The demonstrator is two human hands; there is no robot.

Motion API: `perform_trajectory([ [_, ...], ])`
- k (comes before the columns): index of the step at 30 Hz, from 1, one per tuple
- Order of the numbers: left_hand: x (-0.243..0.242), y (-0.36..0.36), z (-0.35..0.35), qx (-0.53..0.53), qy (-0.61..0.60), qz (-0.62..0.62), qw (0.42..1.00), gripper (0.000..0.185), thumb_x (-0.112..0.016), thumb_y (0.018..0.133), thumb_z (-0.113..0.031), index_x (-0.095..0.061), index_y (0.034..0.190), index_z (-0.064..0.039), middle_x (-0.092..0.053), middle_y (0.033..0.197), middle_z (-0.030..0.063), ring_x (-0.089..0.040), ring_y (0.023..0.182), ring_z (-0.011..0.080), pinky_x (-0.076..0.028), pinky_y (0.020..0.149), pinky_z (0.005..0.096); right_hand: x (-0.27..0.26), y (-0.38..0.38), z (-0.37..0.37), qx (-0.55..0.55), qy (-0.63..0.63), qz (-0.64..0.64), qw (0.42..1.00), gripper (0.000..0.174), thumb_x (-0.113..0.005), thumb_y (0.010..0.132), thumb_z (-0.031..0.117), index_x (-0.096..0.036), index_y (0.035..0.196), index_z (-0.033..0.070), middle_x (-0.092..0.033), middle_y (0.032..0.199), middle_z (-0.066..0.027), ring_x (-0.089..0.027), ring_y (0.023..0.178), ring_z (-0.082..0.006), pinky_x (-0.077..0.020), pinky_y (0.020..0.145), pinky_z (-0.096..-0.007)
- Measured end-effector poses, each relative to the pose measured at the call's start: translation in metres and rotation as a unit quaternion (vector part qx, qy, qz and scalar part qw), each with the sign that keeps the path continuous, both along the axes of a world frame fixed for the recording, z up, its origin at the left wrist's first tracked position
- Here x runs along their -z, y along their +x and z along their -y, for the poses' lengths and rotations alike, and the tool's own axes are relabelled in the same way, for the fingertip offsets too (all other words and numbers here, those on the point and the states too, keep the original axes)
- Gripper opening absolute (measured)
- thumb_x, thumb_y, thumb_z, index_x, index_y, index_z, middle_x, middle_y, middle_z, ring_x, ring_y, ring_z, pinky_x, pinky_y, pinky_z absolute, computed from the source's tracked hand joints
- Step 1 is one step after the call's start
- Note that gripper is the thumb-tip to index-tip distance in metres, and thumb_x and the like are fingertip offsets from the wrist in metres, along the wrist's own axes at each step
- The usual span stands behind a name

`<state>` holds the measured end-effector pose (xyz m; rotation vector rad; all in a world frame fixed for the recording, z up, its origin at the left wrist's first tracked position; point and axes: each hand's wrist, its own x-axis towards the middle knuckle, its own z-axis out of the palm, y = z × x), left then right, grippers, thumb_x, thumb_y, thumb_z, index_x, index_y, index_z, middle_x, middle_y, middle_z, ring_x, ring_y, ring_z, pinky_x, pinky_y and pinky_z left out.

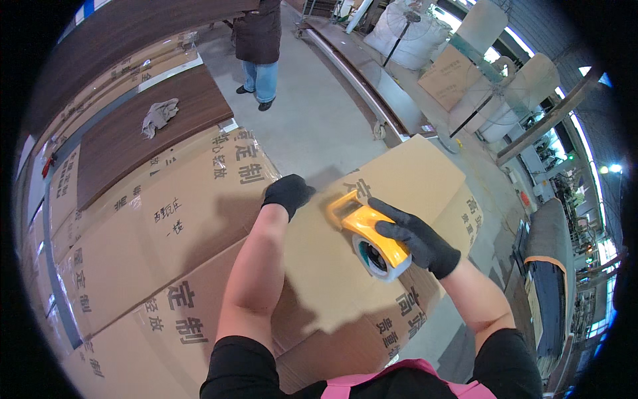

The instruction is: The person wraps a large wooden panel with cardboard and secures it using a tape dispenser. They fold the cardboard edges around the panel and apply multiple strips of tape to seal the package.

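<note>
My right hand (416, 234), in a black glove, grips a yellow tape dispenser (366, 219) above a cardboard sheet. A roll of clear packing tape (375, 259) sits in the dispenser, facing me. My left hand (287, 192), gloved in black too, is at the far edge of the cardboard, its fingers curled and partly hidden from above; whether it grips that edge I cannot tell. Beneath both hands lies the folded cardboard (319, 269), printed with large dark characters. Left of it is a flat cardboard package (199, 214) with shiny tape and handwriting on it.
A dark wood panel (124, 154) carries a grey rag (159, 117). Beyond, a person (257, 50) in a dark apron stands on the concrete floor (319, 99). A long stack of boards (369, 80) and fans (498, 90) stand at the far right.
</note>
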<state>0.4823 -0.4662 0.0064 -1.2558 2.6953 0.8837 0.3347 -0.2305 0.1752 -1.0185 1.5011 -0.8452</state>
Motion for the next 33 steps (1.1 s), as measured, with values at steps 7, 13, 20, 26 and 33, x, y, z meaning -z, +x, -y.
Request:
perform_trajectory([
  [7,0.015,0.000,-0.010,-0.104,-0.277,-0.035,0.955,0.068,-0.064,0.080,-0.033,-0.042,0.141,-0.012,-0.065,0.111,0.0280,-0.063,0.108,0.0351,-0.050,0.087,0.0495,-0.001,-0.009,-0.119,0.098,0.076,0.041,0.991,0.056,-0.062,0.094,0.013,-0.042,0.145,0.001,-0.052,0.138,-0.0114,-0.051,0.123,-0.0170,-0.0402,0.105,-0.0313],
  [13,0.014,-0.013,-0.030,0.026,-0.148,-0.073,0.986,0.022,-0.049,0.093,-0.024,-0.064,0.102,-0.011,-0.068,0.102,0.0191,-0.066,0.084,0.0381,-0.051,0.079,0.0467,0.022,-0.022,-0.168,0.097,0.061,0.018,0.993,0.052,-0.063,0.094,0.013,-0.047,0.143,0.004,-0.050,0.144,-0.0077,-0.049,0.127,-0.0161,-0.0396,0.106,-0.0310],
  [20,-0.013,0.007,-0.209,-0.006,-0.371,-0.132,0.919,0.055,-0.057,0.090,-0.027,-0.049,0.135,0.002,-0.048,0.139,0.0229,-0.044,0.130,0.0384,-0.029,0.111,0.0539,0.054,-0.041,-0.167,0.038,-0.067,-0.029,0.997,0.049,-0.062,0.095,0.020,-0.050,0.139,0.003,-0.063,0.126,-0.0098,-0.059,0.109,-0.0145,-0.0470,0.096,-0.0306],
  [26,-0.064,0.050,-0.434,0.089,-0.079,-0.177,0.977,0.075,-0.069,0.078,-0.031,-0.043,0.141,0.001,-0.036,0.149,0.0249,-0.031,0.140,0.0419,-0.017,0.118,0.0525,0.069,-0.050,-0.168,-0.011,-0.185,-0.060,0.981,0.044,-0.060,0.096,0.025,-0.056,0.132,0.001,-0.066,0.118,-0.0179,-0.062,0.104,-0.0205,-0.0473,0.093,-0.0313],
  [33,-0.032,0.045,-0.458,0.052,-0.210,-0.117,0.969,0.080,-0.069,0.072,-0.014,-0.038,0.144,-0.001,-0.038,0.149,0.0224,-0.033,0.139,0.0391,-0.025,0.116,0.0498,0.056,-0.068,-0.282,-0.018,-0.185,0.003,0.983,0.048,-0.060,0.096,0.024,-0.052,0.138,0.004,-0.062,0.130,-0.0127,-0.057,0.115,-0.0164,-0.0440,0.098,-0.0305],
])
